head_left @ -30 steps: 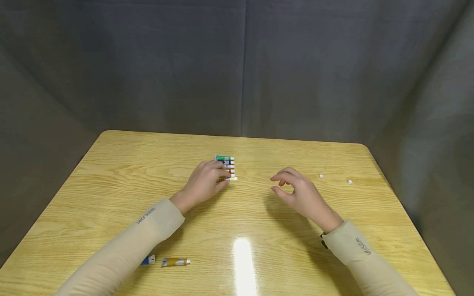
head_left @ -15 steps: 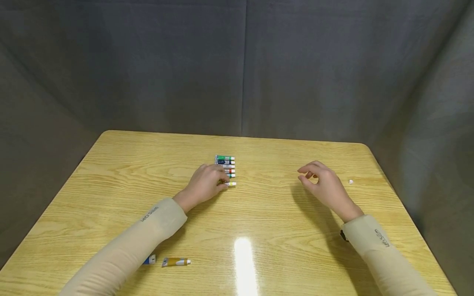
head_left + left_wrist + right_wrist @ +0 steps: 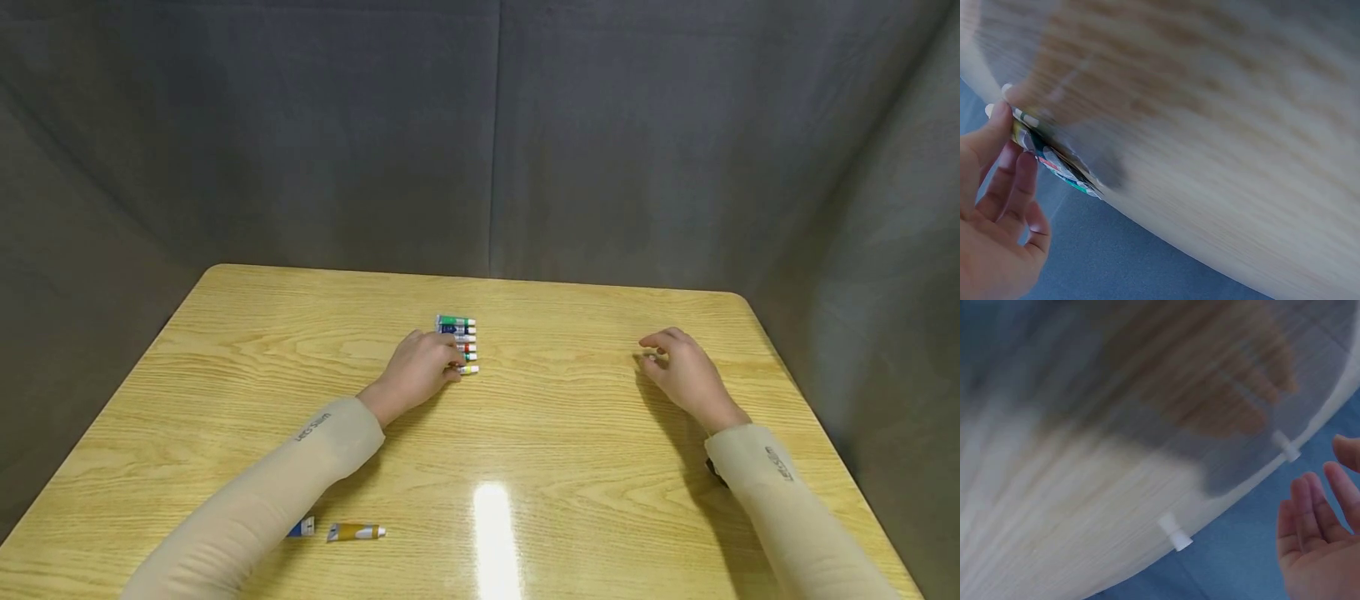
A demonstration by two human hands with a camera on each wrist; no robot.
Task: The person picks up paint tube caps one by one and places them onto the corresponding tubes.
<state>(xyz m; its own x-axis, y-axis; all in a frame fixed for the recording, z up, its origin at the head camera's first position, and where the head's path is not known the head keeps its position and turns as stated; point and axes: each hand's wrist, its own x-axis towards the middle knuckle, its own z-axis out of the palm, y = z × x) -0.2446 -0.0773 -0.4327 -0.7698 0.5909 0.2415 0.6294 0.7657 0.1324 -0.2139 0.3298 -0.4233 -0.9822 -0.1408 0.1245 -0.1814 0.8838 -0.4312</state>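
My left hand (image 3: pixel 417 368) pinches a small paint tube with a yellow band (image 3: pixel 467 369) at the near end of a row of tubes. In the left wrist view its thumb (image 3: pixel 997 122) lies near the white cap and the fingertips are against the tube's far side. Farther back in the row lie a green tube (image 3: pixel 454 321), a navy tube (image 3: pixel 454 330) and several others, caps to the right, partly covered by the fingers. My right hand (image 3: pixel 690 379) hovers around a small white cap (image 3: pixel 1286 447), thumb and fingers apart. A second white cap (image 3: pixel 1175 534) stands farther off.
On the wooden table (image 3: pixel 570 467), a larger ochre paint tube (image 3: pixel 354 532) lies near the front left. Beside it a blue tube (image 3: pixel 303 527) is partly hidden under the left sleeve. A grey curtain (image 3: pixel 360 150) hangs behind the table.
My right hand has moved rightward across the table to the white cap. My left hand has drawn the yellow-banded tube slightly nearer, then nudged it back a little toward the row.
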